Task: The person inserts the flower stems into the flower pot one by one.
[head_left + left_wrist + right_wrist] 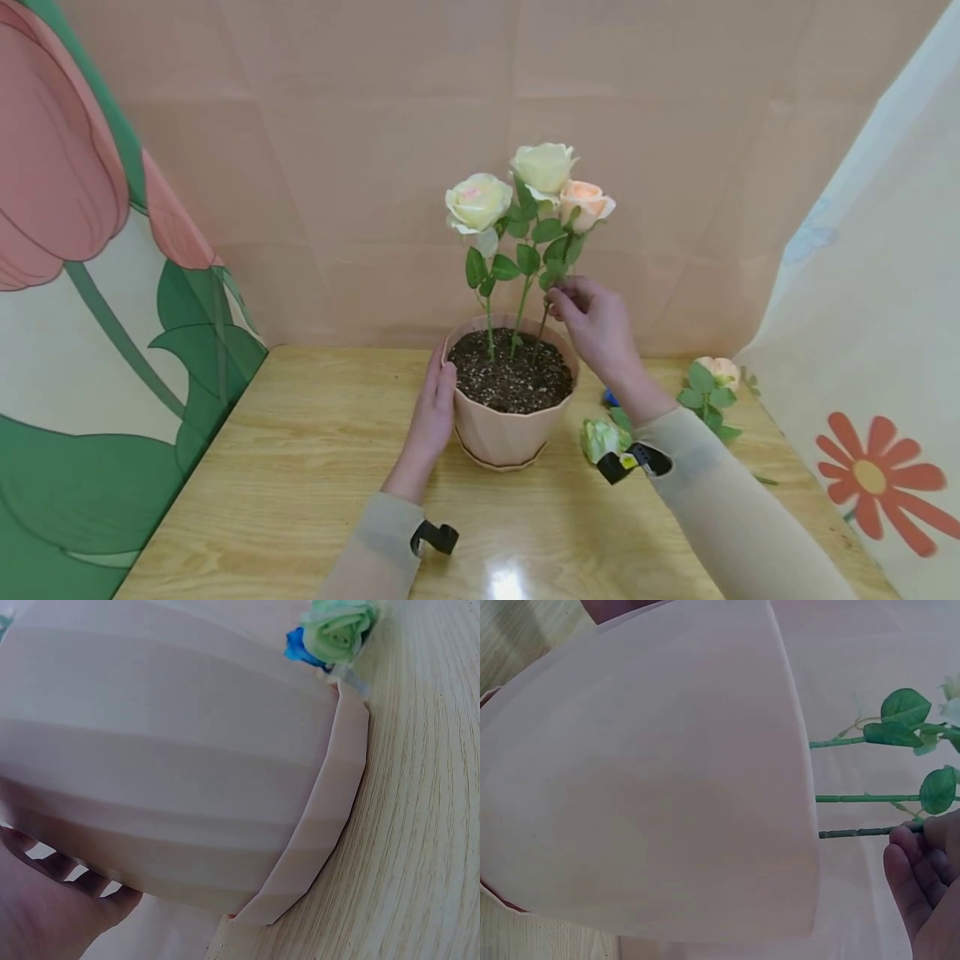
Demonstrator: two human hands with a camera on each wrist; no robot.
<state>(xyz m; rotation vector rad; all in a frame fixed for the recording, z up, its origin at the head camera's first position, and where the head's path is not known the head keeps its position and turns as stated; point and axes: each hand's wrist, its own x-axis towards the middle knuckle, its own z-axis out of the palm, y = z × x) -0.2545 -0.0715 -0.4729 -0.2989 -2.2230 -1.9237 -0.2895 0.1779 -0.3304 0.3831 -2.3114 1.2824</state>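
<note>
A pale pink flowerpot (506,429) full of dark soil (502,387) stands upright on a matching saucer. My left hand (431,404) rests against the pot's left side, its fingers along the outer wall in the left wrist view. Over the right rim, my right hand (600,329) pinches the dark stem (855,833) of a peach rose (585,202) between thumb and fingers. The stem's lower end meets the soil; how deep it goes is hidden. Two cream roses, one on the left (477,202) and one taller (543,167), stand in the soil beside it.
Right of the pot, a green rose (603,440) and something blue (612,398) lie on the wooden table (300,483), partly behind my right arm. Farther right lies another peach rose (720,371) with leaves. A pink backdrop (360,208) hangs behind.
</note>
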